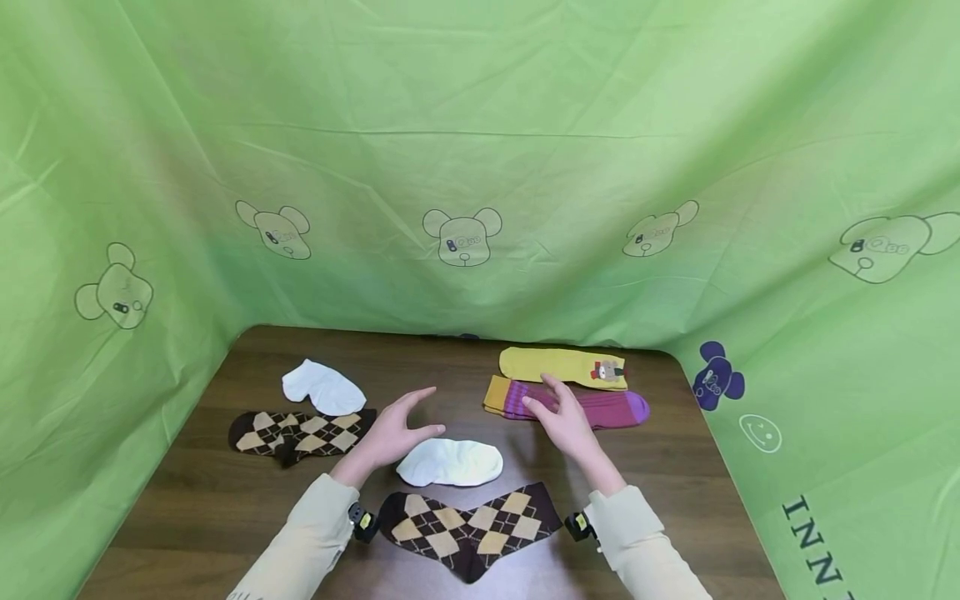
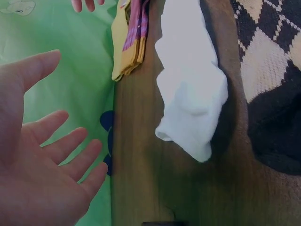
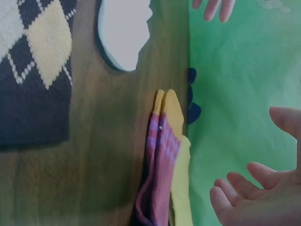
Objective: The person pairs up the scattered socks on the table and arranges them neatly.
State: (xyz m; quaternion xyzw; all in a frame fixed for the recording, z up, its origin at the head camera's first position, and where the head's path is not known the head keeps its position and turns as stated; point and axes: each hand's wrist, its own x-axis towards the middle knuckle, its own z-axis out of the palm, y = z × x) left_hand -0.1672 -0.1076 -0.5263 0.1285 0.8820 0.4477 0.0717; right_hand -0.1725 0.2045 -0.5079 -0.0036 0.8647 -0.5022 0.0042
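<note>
My left hand hovers over the table with thumb and fingers spread, holding nothing. It is between the argyle sock at the left and the white sock in the middle. The right hand, also spread and holding nothing, overlaps the magenta sock pair with yellow cuffs in the head view. Just behind that pair lies a yellow sock with a small animal figure. Nearest the body, between the wrists, another argyle sock lies flat in a V shape.
A second white sock lies at the back left, behind the left argyle sock. The brown wooden table is enclosed at the back and sides by green cloth printed with bear heads.
</note>
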